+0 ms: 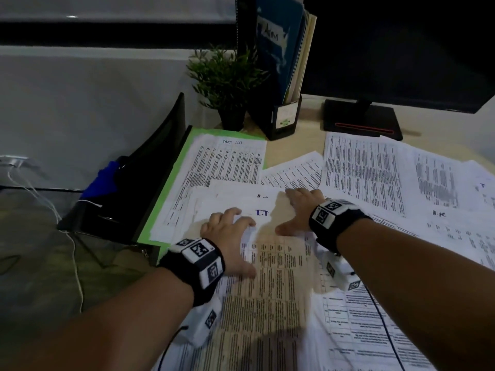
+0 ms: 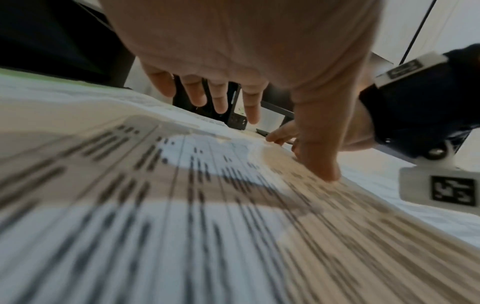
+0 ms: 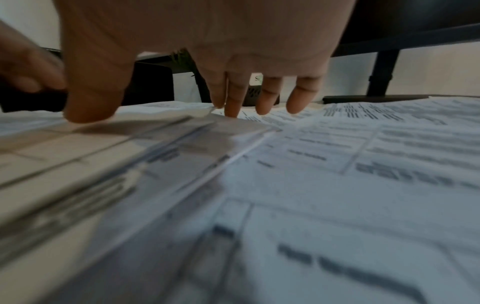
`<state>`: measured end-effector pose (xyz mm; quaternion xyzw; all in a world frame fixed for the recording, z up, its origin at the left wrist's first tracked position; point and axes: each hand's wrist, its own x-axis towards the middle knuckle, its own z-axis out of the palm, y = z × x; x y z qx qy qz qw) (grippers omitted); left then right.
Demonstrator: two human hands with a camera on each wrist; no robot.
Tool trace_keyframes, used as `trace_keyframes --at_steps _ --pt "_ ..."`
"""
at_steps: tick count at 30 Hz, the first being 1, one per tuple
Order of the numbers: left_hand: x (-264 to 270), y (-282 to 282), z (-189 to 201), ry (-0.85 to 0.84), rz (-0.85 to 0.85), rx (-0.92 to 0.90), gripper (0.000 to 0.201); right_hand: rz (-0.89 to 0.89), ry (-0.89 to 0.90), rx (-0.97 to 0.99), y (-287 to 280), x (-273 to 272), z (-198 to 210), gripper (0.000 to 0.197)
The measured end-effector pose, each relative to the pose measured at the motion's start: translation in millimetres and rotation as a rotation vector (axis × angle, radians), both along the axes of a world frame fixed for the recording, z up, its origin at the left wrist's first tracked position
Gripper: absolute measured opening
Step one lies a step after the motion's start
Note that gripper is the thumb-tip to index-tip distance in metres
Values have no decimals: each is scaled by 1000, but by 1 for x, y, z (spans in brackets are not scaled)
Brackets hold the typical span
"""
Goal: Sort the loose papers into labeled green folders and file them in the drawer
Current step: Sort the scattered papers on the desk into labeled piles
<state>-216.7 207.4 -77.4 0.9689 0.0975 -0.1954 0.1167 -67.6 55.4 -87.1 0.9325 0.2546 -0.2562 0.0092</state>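
Head view: both the left hand [image 1: 227, 231] and right hand [image 1: 297, 207], fingers spread and gripping nothing, press loose papers [image 1: 267, 277] beside a green folder [image 1: 171, 180] on the desk [image 1: 308, 140].

From the head we look forward and down over the bench [image 1: 302, 145] from above the forearms. Each wrist camera sits low, very near the papers [image 2: 182, 205], facing along the fingers [image 3: 267, 96]. All three views share the sheets between the two hands.
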Motion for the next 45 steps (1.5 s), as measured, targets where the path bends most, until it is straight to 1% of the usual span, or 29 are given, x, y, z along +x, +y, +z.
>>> trace_keyframes --at_steps 2,5,7,9,11,12,14,17,18,20,22,24,25,26,28,29,30,31,33,34,36,37,38,39,42,45 --pt "16 12 2 0 -21 29 105 38 -34 -19 4 4 0 112" --pt "37 26 -3 43 -132 163 117 73 -124 -31 7 4 5 101" --pt "46 30 -7 89 -187 212 128 139 -157 -44 8 3 8 96" --pt "55 31 -11 116 -231 247 138 193 -133 -79 10 0 11 98" --pt "63 32 -12 136 -268 273 145 135 -72 -59 12 -1 10 96" --pt "66 33 -12 152 -272 271 147 87 -46 -30 12 -2 9 90" --pt "67 36 -12 171 -262 256 150 38 -32 26 15 -6 9 68" --pt "63 38 -11 137 -259 274 145 76 -69 104 17 -13 12 27" --pt "62 38 -11 102 -253 279 139 108 -88 115 17 -17 15 21" --pt "59 36 -9 22 -257 305 117 203 -145 132 12 -23 17 26" --pt "57 31 -8 -3 -270 327 101 286 -161 206 2 -29 20 31" --pt "52 27 -8 4 -262 306 92 347 -90 276 -7 -34 20 31" --pt "50 25 -8 5 -243 282 88 330 -22 286 -11 -36 19 35" --pt "48 26 -9 8 -217 251 86 240 70 311 -14 -36 21 42" --pt "47 25 -7 17 -198 223 86 -88 211 471 -16 -30 27 47" --pt "48 25 -6 23 -212 230 88 -236 235 548 -16 -23 27 47" --pt "49 25 -5 29 -231 239 91 -311 207 557 -16 -12 25 48" --pt "51 24 -4 32 -250 251 94 -328 169 506 -16 0 21 48" --pt "55 22 -3 43 -284 271 99 -226 103 273 -17 20 9 47" --pt "57 21 -4 53 -298 277 100 -174 81 156 -16 26 4 53" --pt "57 21 -4 75 -313 286 101 -84 56 24 -12 31 0 72" --pt "57 20 -4 79 -315 291 101 -64 58 15 -10 32 1 79" --pt "56 20 -4 76 -317 293 100 -60 74 18 -6 33 3 83" --pt "56 20 -4 72 -318 294 98 -54 94 38 -4 35 4 82" --pt "56 19 -3 65 -318 289 94 -125 187 87 7 42 5 67" --pt "56 19 -3 62 -311 297 98 -174 269 124 18 44 4 48"
